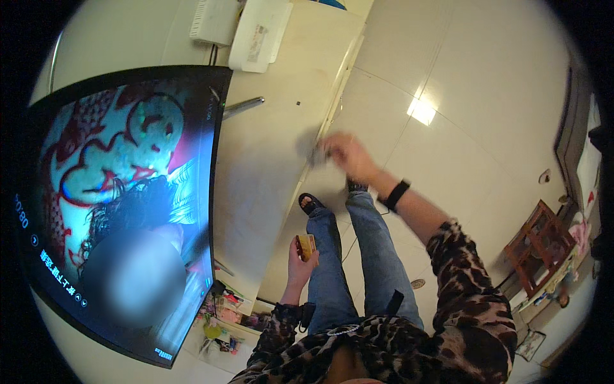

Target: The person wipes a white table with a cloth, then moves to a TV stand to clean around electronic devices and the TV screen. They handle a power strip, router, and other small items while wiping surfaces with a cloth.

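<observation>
My left hand (298, 272) holds a small yellow box (306, 246) in front of my left leg, fingers wrapped around its lower part. Higher up, my right hand (352, 156) reaches to the front edge of a pale cabinet top (268, 158). Motion blurs this hand and the grey thing in its fingers, which looks like a cloth (312, 146). The grey thing is at the cabinet's edge; whether it touches the surface I cannot tell. A small dark speck (298, 103) lies on the cabinet top beyond it.
A large switched-on television (139, 211) stands on the cabinet by its metal foot (243, 108). Beyond are a white plastic tray (259, 43) and a white vented box (215, 21). Small items crowd a shelf (228, 312) at lower left. A brown wooden frame (539, 247) stands right on the tiled floor (479, 134).
</observation>
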Tool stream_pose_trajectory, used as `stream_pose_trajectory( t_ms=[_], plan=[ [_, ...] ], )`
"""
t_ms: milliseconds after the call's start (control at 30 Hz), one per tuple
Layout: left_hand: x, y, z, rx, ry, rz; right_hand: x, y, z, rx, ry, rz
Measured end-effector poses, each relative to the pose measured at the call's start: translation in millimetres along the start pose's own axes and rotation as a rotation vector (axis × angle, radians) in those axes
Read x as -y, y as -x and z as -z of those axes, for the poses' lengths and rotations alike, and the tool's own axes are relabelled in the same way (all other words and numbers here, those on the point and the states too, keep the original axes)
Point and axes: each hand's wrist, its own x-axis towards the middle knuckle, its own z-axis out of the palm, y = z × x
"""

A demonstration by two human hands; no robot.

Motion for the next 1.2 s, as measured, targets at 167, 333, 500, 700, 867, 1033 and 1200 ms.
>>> stream_pose_trajectory(
  t_ms=[167, 333, 500, 700, 867, 1033, 1200],
  plan=[
    [6, -8, 4, -0.058, 0.22, 0.022, -30, -203, 73, -0.611, 0.282, 0.09],
    [23, 1, 9, -0.109, 0.106, 0.041, -47, -300, 47, -0.381, 0.741, -0.234],
    [33, 10, 5, -0.09, 0.258, 0.056, -12, -214, -18, 0.108, 0.652, -0.033],
    [4, -18, 9, -0.079, 0.159, -0.003, 34, -140, 1, 0.74, 0.355, 0.102],
    [-57, -63, 25, -0.082, 0.19, -0.311, -34, -263, 74, -0.478, 0.256, 0.002],
    [-106, -79, 32, -0.116, 0.063, -0.427, -82, -268, 19, -0.304, 0.604, 0.041],
    [-144, -91, 31, -0.121, -0.088, -0.529, -20, -85, -82, 0.346, 0.392, 0.16]
  ],
)
